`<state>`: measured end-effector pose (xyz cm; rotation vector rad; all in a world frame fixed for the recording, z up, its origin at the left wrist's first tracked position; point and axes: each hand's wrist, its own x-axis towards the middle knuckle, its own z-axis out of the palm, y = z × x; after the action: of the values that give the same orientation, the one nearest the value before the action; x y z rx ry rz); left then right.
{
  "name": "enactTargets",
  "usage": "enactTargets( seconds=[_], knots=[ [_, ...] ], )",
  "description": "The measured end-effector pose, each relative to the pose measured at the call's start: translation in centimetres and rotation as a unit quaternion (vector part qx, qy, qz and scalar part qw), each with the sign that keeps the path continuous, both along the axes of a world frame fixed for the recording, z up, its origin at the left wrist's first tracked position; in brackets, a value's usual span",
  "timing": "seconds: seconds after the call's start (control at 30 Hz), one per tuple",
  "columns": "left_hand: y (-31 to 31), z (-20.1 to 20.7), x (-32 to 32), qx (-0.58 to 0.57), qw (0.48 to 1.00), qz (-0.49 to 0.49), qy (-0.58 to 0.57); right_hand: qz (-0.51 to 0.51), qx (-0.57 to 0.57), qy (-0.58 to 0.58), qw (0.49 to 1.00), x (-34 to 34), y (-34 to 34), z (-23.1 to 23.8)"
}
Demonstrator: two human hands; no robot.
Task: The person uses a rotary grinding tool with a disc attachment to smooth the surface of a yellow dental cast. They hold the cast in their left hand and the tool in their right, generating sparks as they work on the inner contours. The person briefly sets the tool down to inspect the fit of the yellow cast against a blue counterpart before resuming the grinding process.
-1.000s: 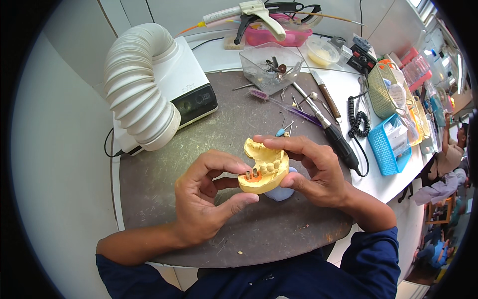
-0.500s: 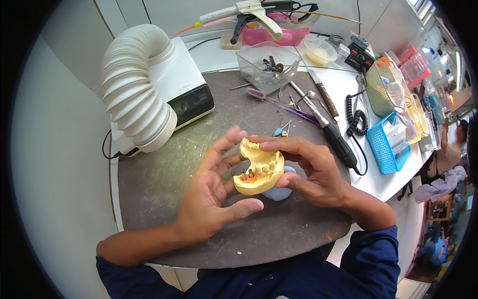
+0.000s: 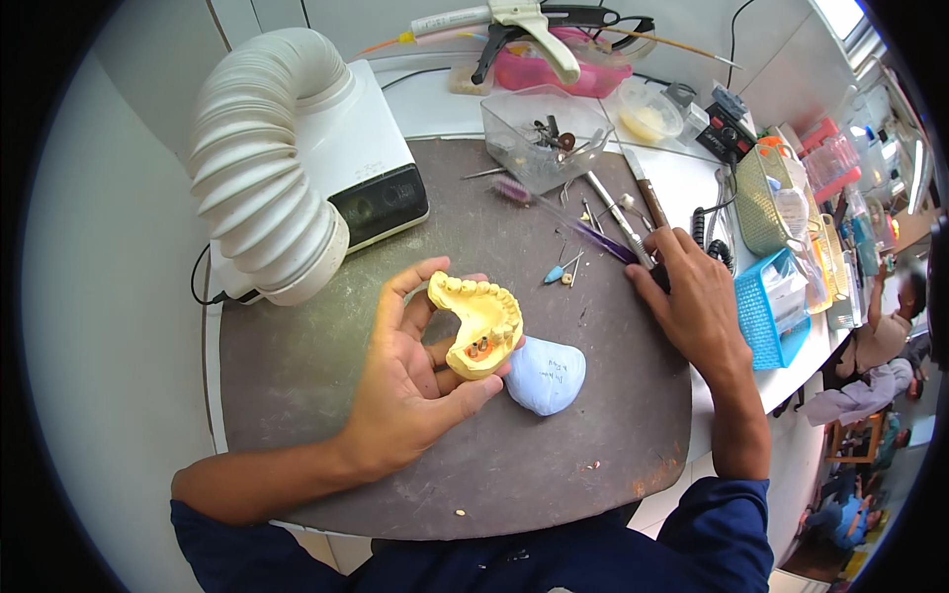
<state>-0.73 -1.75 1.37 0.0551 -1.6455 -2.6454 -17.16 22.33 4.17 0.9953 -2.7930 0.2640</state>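
Observation:
My left hand [image 3: 400, 371] holds a yellow plaster dental model [image 3: 474, 321], a curved arch of teeth, between thumb and fingers. Two small metal posts [image 3: 478, 348] stand in an orange-pink patch at the arch's near end. Just right of the model, a light blue rounded piece [image 3: 547, 376] with handwriting lies on the bench mat. My right hand [image 3: 697, 301] is closed over the black grip of a rotary handpiece [image 3: 618, 212], thumb on one side and fingers on the other. The hand hides most of that grip; the silver front part shows.
A white ribbed suction hose [image 3: 262, 168] arches over its box at the left. Beyond the handpiece are a purple-handled brush [image 3: 568, 222], a knife [image 3: 647, 193], a blue-tipped bur [image 3: 556, 274] and a clear tray [image 3: 539, 143]. Baskets, including a blue one [image 3: 761, 316], line the right edge.
My right hand has let go of the dental model and moved right onto the handpiece. The model now rests in my left hand alone, shifted left, uncovering the light blue piece.

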Motion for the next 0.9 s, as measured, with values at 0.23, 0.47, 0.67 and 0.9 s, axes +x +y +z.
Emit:
enactTargets(
  seconds=[0.23,0.47,0.67,0.9],
  knots=[
    [0.0,-0.6,0.1,-0.028,0.998,0.0,0.057,0.056,-0.155,-0.035,0.986,1.7,-1.2,0.9],
    [1.0,-0.5,0.3,-0.065,0.995,-0.028,0.074,0.224,-0.124,-0.082,0.963,4.9,-2.7,1.2],
    [1.0,-0.6,0.4,-0.074,0.994,-0.044,0.071,0.248,-0.086,-0.047,0.964,4.9,-3.2,0.6],
    [1.0,-0.7,0.5,-0.074,0.992,-0.044,0.095,0.256,-0.122,-0.044,0.958,5.0,-3.3,0.2]
  ],
)
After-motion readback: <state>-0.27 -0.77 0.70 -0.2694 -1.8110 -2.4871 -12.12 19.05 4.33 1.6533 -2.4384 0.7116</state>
